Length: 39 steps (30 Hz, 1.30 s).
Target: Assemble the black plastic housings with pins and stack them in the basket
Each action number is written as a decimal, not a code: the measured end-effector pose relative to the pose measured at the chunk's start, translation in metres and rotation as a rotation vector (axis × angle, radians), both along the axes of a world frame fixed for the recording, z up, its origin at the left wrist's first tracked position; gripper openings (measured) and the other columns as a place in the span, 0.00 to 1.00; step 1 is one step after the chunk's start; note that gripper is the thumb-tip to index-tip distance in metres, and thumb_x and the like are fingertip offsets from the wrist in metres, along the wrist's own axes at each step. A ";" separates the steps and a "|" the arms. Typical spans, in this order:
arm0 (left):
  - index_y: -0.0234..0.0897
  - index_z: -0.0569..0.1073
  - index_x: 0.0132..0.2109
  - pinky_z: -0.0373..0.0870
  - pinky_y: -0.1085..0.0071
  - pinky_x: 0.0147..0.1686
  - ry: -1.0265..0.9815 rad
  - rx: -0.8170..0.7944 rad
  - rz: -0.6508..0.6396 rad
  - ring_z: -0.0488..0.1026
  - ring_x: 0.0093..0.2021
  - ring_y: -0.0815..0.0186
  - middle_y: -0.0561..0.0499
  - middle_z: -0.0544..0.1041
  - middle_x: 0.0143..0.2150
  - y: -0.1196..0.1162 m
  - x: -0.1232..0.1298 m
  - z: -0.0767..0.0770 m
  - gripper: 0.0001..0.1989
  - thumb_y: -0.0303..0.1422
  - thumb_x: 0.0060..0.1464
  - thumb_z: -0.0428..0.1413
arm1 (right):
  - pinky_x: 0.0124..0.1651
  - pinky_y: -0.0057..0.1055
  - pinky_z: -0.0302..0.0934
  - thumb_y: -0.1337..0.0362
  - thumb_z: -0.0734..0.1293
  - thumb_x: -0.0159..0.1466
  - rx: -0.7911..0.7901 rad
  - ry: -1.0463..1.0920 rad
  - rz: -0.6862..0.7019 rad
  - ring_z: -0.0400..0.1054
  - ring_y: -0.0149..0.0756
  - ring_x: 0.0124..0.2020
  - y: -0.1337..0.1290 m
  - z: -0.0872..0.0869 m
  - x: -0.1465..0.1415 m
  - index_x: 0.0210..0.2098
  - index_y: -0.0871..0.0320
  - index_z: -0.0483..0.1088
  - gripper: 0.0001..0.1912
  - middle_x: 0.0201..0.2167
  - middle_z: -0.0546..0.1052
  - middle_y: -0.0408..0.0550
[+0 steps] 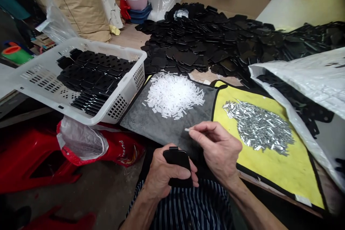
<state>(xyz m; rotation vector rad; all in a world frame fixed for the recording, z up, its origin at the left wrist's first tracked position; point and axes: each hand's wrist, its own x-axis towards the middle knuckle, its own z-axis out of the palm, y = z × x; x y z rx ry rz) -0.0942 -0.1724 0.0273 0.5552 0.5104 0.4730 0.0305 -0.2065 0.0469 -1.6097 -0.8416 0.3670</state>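
Note:
My left hand [159, 174] is wrapped round a flat black plastic plate [176, 160] with rounded corners and a small tab on its upper edge; the thumb lies across its face. Up and to the right, my right hand [219, 149] pinches a small white plastic strip [187, 129] between thumb and forefinger. The strip is apart from the plate. Beyond my hands, a heap of similar white strips [175, 95] lies on a grey cloth [164, 131]. To the right, a pile of shiny metal pins [264, 127] rests on a yellow cloth [223, 95].
On the left stands a white perforated basket [118, 109] holding stacked black plates [91, 72]. A large mound of black plates [215, 41] spreads across the back. A white sack [309, 75] lies open at right. Below the basket are a red bag [121, 147] and red stool [29, 161].

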 end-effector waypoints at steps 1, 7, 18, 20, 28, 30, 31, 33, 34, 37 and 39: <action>0.29 0.68 0.28 0.71 0.64 0.20 -0.021 -0.016 0.007 0.73 0.21 0.59 0.44 0.77 0.25 0.001 0.000 -0.001 0.09 0.17 0.36 0.57 | 0.33 0.26 0.64 0.67 0.68 0.56 -0.011 -0.002 -0.017 0.68 0.30 0.28 -0.001 0.001 0.004 0.28 0.60 0.70 0.02 0.26 0.73 0.43; 0.30 0.67 0.30 0.73 0.63 0.21 -0.070 -0.011 -0.015 0.74 0.21 0.59 0.44 0.77 0.26 0.008 0.004 -0.005 0.11 0.16 0.37 0.56 | 0.31 0.25 0.63 0.67 0.65 0.58 -0.072 0.042 0.248 0.67 0.30 0.28 -0.013 0.010 0.007 0.29 0.60 0.70 0.03 0.28 0.72 0.46; 0.28 0.71 0.34 0.72 0.68 0.21 0.074 0.017 -0.083 0.73 0.21 0.63 0.48 0.77 0.26 0.001 0.012 -0.004 0.14 0.15 0.36 0.57 | 0.30 0.27 0.60 0.73 0.54 0.64 -0.183 -0.487 0.522 0.61 0.32 0.29 -0.026 0.003 0.016 0.43 0.61 0.71 0.16 0.27 0.64 0.47; 0.29 0.69 0.32 0.73 0.66 0.22 0.089 0.013 -0.078 0.73 0.21 0.62 0.47 0.77 0.26 0.001 0.011 -0.004 0.12 0.16 0.37 0.57 | 0.30 0.27 0.59 0.73 0.54 0.63 -0.199 -0.518 0.450 0.60 0.32 0.29 -0.028 0.000 0.020 0.39 0.60 0.71 0.16 0.27 0.63 0.47; 0.31 0.65 0.32 0.74 0.63 0.22 0.068 -0.008 -0.108 0.74 0.22 0.60 0.44 0.77 0.27 0.004 0.011 -0.010 0.12 0.17 0.38 0.58 | 0.31 0.25 0.62 0.65 0.61 0.62 -0.228 0.285 0.288 0.67 0.30 0.27 -0.028 0.002 0.027 0.34 0.61 0.69 0.06 0.25 0.73 0.45; 0.30 0.65 0.33 0.74 0.62 0.22 0.051 -0.019 -0.116 0.74 0.22 0.60 0.44 0.78 0.27 0.004 0.013 -0.012 0.13 0.18 0.37 0.58 | 0.32 0.25 0.63 0.64 0.63 0.60 -0.219 0.404 0.277 0.69 0.31 0.28 -0.027 0.002 0.023 0.33 0.60 0.69 0.06 0.26 0.75 0.45; 0.30 0.65 0.33 0.74 0.62 0.21 0.039 -0.022 -0.118 0.74 0.22 0.60 0.44 0.78 0.27 0.004 0.014 -0.014 0.14 0.18 0.37 0.58 | 0.33 0.25 0.63 0.64 0.64 0.59 -0.215 0.420 0.260 0.70 0.32 0.30 -0.027 0.001 0.021 0.32 0.60 0.69 0.06 0.26 0.75 0.45; 0.30 0.65 0.33 0.74 0.62 0.20 0.012 -0.025 -0.115 0.74 0.21 0.60 0.43 0.78 0.27 0.005 0.015 -0.016 0.14 0.18 0.36 0.58 | 0.36 0.26 0.63 0.63 0.65 0.59 -0.202 0.398 0.227 0.70 0.32 0.32 -0.025 0.000 0.019 0.31 0.59 0.70 0.05 0.28 0.76 0.45; 0.29 0.65 0.33 0.74 0.62 0.20 -0.001 -0.026 -0.113 0.74 0.21 0.60 0.43 0.78 0.27 0.005 0.015 -0.017 0.13 0.18 0.36 0.57 | 0.37 0.26 0.62 0.64 0.65 0.59 -0.196 0.375 0.221 0.70 0.32 0.32 -0.024 0.000 0.018 0.30 0.59 0.71 0.05 0.29 0.76 0.45; 0.29 0.66 0.32 0.74 0.62 0.20 -0.020 -0.032 -0.108 0.74 0.21 0.60 0.43 0.77 0.27 0.006 0.014 -0.020 0.13 0.17 0.37 0.57 | 0.36 0.25 0.60 0.65 0.64 0.58 -0.164 0.321 0.227 0.68 0.31 0.32 -0.021 -0.002 0.018 0.29 0.59 0.71 0.05 0.31 0.74 0.45; 0.29 0.66 0.32 0.74 0.62 0.21 -0.026 -0.036 -0.111 0.74 0.21 0.60 0.43 0.77 0.27 0.007 0.013 -0.022 0.12 0.16 0.37 0.56 | 0.35 0.25 0.59 0.67 0.64 0.56 -0.123 0.263 0.229 0.66 0.30 0.33 -0.018 -0.004 0.019 0.27 0.59 0.70 0.04 0.31 0.72 0.45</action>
